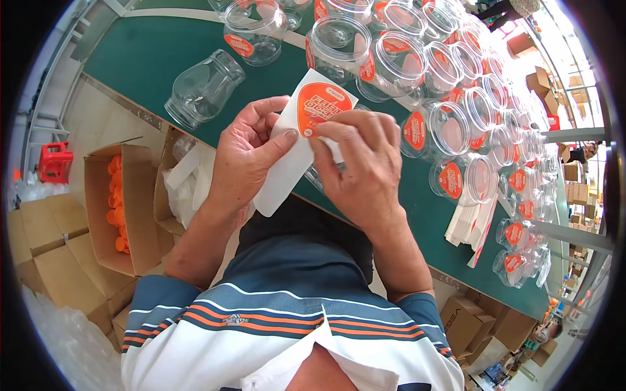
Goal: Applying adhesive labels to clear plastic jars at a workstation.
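My left hand [242,153] pinches a white backing strip [282,186] between thumb and fingers. Near the strip's upper end sits an orange label [319,104] with white print. My right hand [365,166] is closed, its thumb and fingertips drawn together at the label's lower right edge. Whether the label's edge is lifted there I cannot tell. Below the right hand, part of a clear jar [314,178] shows, mostly hidden by the hand and strip. A clear jar without a label [205,90] lies tilted on its side, left of and beyond my hands.
Many clear jars with orange labels [448,130] crowd the green table [150,55] at the far side and right. A stack of white strips [471,225] lies at the right. On the left, below the table, stands a cardboard box [140,215] of orange lids [116,218].
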Available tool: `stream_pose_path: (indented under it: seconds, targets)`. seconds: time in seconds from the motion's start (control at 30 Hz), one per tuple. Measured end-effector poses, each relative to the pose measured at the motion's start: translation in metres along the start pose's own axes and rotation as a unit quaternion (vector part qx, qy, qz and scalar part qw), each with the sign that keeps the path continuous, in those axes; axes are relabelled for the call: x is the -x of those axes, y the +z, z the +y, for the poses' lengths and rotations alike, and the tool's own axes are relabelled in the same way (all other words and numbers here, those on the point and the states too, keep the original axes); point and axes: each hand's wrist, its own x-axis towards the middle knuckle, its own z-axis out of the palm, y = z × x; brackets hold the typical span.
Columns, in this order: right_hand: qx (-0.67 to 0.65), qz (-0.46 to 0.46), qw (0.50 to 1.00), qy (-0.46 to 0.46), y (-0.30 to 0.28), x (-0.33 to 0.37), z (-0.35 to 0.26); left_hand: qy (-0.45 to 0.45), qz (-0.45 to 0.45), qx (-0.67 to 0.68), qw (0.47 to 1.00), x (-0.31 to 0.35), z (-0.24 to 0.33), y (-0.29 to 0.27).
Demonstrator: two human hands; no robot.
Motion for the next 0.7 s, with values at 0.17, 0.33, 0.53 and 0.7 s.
stream_pose_path:
  seconds: [0.17,0.33,0.53,0.7]
  targets:
    - [-0.021,-0.061,0.998,0.004,-0.002,0.004,-0.004,0.028,-0.008,-0.026,0.999,0.004,0.0,0.002]
    - [-0.026,-0.071,0.997,0.02,-0.002,0.007,-0.006,0.06,-0.029,-0.061,0.996,0.006,-0.003,0.0]
    - [-0.007,-0.066,0.997,0.029,-0.005,0.009,-0.012,0.102,-0.047,-0.156,0.981,0.01,-0.004,0.0]
    - [-0.012,-0.061,0.996,0.059,0.0,0.013,-0.009,0.085,-0.036,-0.156,0.983,0.012,-0.002,-0.001]
